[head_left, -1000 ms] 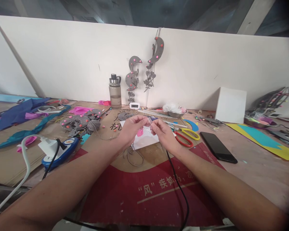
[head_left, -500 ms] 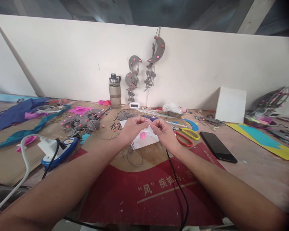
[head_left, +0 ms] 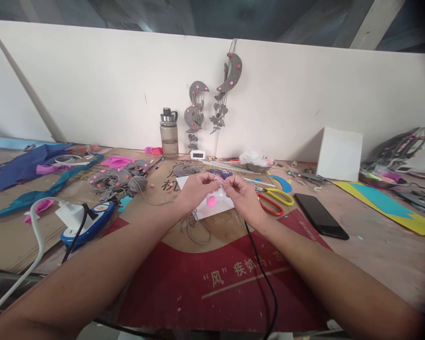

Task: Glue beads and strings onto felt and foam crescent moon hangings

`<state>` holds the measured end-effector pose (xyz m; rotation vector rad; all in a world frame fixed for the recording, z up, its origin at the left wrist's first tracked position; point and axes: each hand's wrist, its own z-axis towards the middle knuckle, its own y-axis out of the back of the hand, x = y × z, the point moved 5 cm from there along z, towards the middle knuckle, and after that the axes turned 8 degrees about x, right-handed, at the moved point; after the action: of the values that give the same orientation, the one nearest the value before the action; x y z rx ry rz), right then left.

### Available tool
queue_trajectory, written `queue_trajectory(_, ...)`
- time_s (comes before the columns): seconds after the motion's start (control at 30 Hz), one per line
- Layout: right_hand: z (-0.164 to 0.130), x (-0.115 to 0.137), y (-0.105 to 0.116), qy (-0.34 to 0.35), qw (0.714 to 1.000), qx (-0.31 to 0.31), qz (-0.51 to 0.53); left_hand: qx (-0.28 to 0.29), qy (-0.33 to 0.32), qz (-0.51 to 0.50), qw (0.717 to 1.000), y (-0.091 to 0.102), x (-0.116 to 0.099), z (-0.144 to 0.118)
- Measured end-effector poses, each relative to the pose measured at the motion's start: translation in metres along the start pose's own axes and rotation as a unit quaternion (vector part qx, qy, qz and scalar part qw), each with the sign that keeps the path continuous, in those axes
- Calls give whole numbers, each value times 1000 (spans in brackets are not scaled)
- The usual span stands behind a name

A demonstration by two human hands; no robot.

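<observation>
Both hands pinched a small clear plastic bag between them: the left hand held one upper corner with thumb and fingertips pressed together, and the right hand gripped the opposite edge the same way. The bag hung just above a white sheet on the surface, with a round pink ball showing at its bottom. By the look of it, the step in hand was working the bag's mouth — a move that would call for fine fingertip pull on thin, slippery film. The ball looked soft and matte, like the pink dots on the grey felt pieces nearby. Yellow and red scissors lay just right of the hands, a glossy black phone beyond — and a black cable ran under the right wrist.
</observation>
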<state>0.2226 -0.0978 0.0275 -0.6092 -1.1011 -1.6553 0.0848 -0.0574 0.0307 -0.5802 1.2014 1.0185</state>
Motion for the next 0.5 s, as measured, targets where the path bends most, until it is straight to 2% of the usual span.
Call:
queue_trajectory(0.27,1,-1,2,-10,999,-10,36,27,-23,-38,999,1,2,2)
queue_trajectory(0.5,1,0,1,-16,998,-16,51,16,-7,-14,1000,1,2,2)
